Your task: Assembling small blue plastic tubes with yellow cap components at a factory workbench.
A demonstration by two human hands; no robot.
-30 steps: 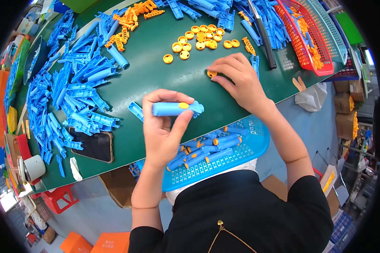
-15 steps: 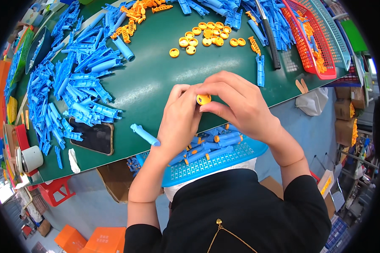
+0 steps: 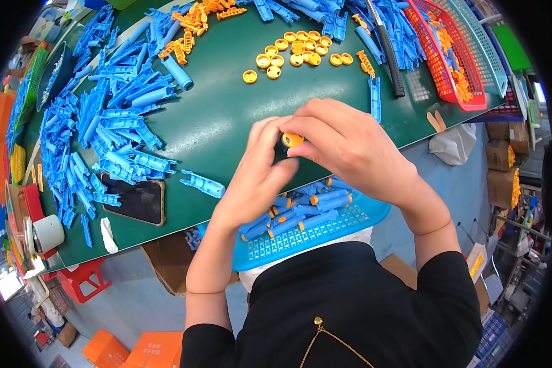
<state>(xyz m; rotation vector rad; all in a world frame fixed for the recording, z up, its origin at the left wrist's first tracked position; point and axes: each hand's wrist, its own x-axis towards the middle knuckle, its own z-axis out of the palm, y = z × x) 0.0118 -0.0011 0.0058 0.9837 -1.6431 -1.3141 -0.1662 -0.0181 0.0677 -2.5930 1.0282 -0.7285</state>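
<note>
Over the near edge of the green table my two hands are close together. My right hand [image 3: 349, 144] pinches a round yellow-orange cap [image 3: 294, 140] between thumb and fingers. Dark blue shows behind the cap's left side, apparently the end of a blue plastic tube; the rest is hidden by the hands. My left hand [image 3: 254, 175] has its fingers closed around that blue part, its thumb blurred and lifted off. Beside my left wrist lies a blue half-shell [image 3: 203, 184], hollow side showing. Below the hands, a blue basket [image 3: 276, 250] holds several blue tubes with orange ends.
Heaps of blue shells [image 3: 119, 122] cover the table's left side, with a phone [image 3: 135, 199] partly beneath them. Loose yellow caps [image 3: 276, 60] and orange toothed pieces [image 3: 193, 21] lie farther back. A black-handled tool [image 3: 392, 67] and a red basket [image 3: 451, 80] stand at the right.
My left thumb has swung down away from the cap. The half-shell by my left wrist has turned to show its hollow side. The cap has shifted slightly left and up.
</note>
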